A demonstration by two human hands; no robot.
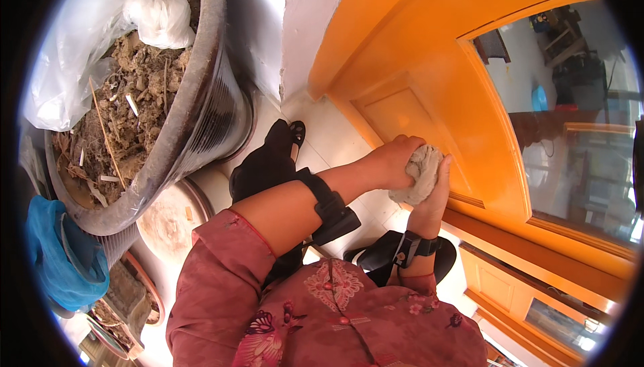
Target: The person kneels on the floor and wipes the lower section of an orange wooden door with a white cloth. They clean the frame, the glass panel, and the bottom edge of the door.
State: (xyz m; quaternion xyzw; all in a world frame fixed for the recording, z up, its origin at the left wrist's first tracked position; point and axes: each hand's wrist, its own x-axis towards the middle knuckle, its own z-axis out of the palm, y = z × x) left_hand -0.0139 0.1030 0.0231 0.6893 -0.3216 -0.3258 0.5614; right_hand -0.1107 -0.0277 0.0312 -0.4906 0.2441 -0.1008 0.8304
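Observation:
A bunched grey-beige cloth (pixel 423 173) is squeezed between my two hands, in front of an orange panelled door (pixel 397 110). My left hand (pixel 402 160) wraps the left side of the cloth, with its fingers curled over it. On the other side, my right hand (pixel 438 186) presses against the cloth, its thumb pointing up along the edge. Part of the right hand's fingers is hidden behind the cloth. Both forearms wear black straps with devices. The door's glass pane (pixel 568 130) shows reflections to the right of my hands.
A large plastic-wrapped pot (pixel 211 80) of dry soil, with a clear plastic bag (pixel 156 9) on it, stands at left. Below it are a blue mesh cloth (pixel 65 256) and a round lid-like disc (pixel 171 221). A white wall corner (pixel 302 30) meets the door frame. Tiled floor lies below.

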